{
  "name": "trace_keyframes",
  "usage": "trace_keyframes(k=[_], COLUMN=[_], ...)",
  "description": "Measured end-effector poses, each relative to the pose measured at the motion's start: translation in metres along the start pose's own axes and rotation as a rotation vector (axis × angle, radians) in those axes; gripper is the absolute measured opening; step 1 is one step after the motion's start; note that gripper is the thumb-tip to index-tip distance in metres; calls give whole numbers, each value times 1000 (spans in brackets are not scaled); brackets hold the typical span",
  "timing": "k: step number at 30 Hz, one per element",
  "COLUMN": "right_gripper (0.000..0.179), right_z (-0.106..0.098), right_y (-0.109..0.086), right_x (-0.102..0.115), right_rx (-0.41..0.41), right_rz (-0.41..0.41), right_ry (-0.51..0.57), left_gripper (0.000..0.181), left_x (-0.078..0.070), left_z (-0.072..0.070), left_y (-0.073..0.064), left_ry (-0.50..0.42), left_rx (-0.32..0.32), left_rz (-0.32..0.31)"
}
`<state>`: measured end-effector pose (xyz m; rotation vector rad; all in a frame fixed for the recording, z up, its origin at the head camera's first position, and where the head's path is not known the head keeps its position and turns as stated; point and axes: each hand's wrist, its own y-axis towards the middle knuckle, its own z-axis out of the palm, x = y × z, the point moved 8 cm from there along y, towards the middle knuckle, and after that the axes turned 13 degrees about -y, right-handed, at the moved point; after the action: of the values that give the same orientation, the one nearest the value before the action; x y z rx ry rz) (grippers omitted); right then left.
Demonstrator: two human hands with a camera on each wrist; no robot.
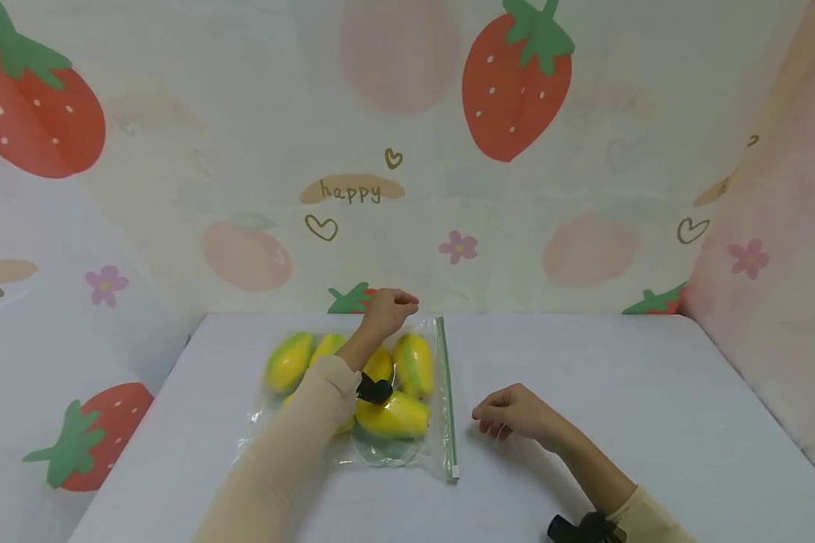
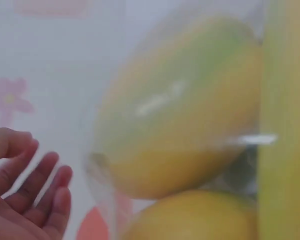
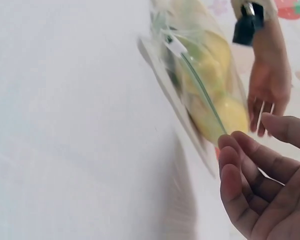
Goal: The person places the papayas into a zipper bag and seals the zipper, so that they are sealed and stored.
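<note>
A clear zip bag (image 1: 341, 457) lies on the table with several yellow-green mangoes (image 1: 414, 365) inside. Its green zip strip (image 1: 446, 400) runs along the right side, closed over, with a white slider (image 1: 455, 472) at the near end. My left hand (image 1: 387, 311) hovers over the bag's far edge, fingers loosely bent and empty; its forearm hides part of the fruit. Right of the strip, my right hand (image 1: 520, 413) hangs above the table, fingers loosely curled around nothing. In the right wrist view, its fingertips (image 3: 229, 141) overlap the far end of the strip.
A white cloth covers the table (image 1: 584, 362). Behind it hangs a backdrop (image 1: 421, 196) printed with strawberries and flowers, which also continues down both sides. Each wrist carries a small black camera, one of them at the left cuff (image 1: 375, 388).
</note>
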<state>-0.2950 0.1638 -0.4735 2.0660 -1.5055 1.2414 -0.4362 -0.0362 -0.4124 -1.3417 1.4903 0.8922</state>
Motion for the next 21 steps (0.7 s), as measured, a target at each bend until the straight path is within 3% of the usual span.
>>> trace_keyframes(k=[9, 14, 21], right_gripper=[29, 29, 28], right_z=[-26, -39, -49], right_y=[10, 11, 9], right_x=[-9, -12, -20], right_rx=[-152, -244, -335], right_rz=[35, 66, 104], right_ry=[-32, -52, -84], left_gripper=[30, 32, 35], left_x=[-6, 1, 19], left_z=[-15, -28, -50], left_y=[-37, -57, -90], left_ry=[-27, 10, 175], left_rx=[47, 23, -71], left_rz=[12, 41, 126])
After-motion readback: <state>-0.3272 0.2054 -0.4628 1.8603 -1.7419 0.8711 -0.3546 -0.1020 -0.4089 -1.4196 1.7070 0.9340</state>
